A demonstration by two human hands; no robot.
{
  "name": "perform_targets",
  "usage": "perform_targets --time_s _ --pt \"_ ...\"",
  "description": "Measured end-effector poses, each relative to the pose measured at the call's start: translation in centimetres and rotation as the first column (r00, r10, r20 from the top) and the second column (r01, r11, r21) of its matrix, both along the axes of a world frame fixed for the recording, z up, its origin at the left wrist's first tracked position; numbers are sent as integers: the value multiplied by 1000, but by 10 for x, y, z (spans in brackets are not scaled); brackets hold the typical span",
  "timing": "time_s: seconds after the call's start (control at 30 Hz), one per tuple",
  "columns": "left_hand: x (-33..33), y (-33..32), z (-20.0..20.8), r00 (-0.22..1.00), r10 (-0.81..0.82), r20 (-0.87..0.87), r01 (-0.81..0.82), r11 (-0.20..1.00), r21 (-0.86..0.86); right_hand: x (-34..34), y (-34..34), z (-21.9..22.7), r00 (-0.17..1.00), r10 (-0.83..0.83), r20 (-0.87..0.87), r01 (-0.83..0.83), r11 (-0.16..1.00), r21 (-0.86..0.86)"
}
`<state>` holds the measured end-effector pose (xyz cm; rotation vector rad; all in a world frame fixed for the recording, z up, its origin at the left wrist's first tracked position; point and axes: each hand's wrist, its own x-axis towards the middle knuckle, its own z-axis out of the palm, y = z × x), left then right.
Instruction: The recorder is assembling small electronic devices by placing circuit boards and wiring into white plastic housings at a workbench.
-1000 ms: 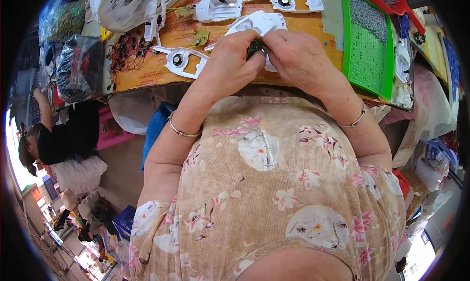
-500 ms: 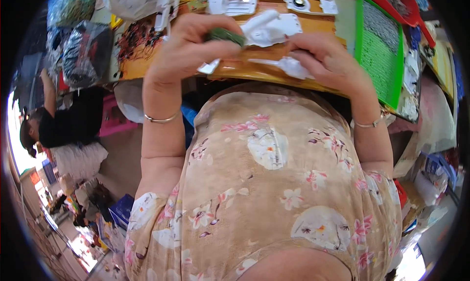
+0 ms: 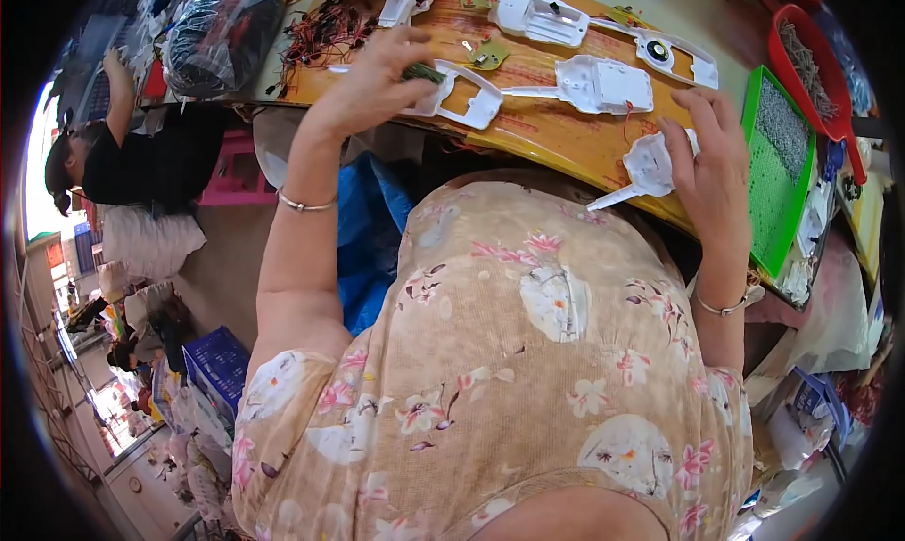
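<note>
My left hand [image 3: 377, 87] is over the table's front edge, its thumb and fingers round a small dark green piece [image 3: 424, 73] whose exact kind I cannot make out. Just right of it lies a white plastic frame with an opening [image 3: 473, 98]. My right hand [image 3: 709, 155] has its fingers apart beside a white plastic housing with a thin stem [image 3: 650, 167], which lies at the table edge with a red wire on it. Between my hands rests another white stemmed housing [image 3: 603, 84] with a boxy part on it.
Farther back are a white housing [image 3: 539, 18], a white frame with a round black part [image 3: 674, 51] and yellow-green circuit boards [image 3: 485, 54]. Dark and red wires [image 3: 330, 40] lie left. A green tray [image 3: 782, 164] and red scoop [image 3: 806, 65] stand right. Another person [image 3: 141, 164] is far left.
My hands have moved apart, the left still with the green piece. The white stemmed housing near my right hand has shifted right and down. The view has turned, so the table looks tilted.
</note>
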<state>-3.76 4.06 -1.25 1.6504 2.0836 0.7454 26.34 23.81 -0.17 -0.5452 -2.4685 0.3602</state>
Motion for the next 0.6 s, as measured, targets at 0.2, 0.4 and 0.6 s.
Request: perform_targets --time_s 0.2,0.4,0.6 --pt "8 12 14 902 -187 -389 146 980 -133 11 -14 -5 997 38 63 -28 988 -152" --pt "-1 -11 25 992 -117 38 115 992 44 9 -17 -10 997 75 -33 -79 985 -154" --pt "-53 -118 63 879 467 96 -471 882 23 8 -16 -10 994 37 -107 -52 988 -142"
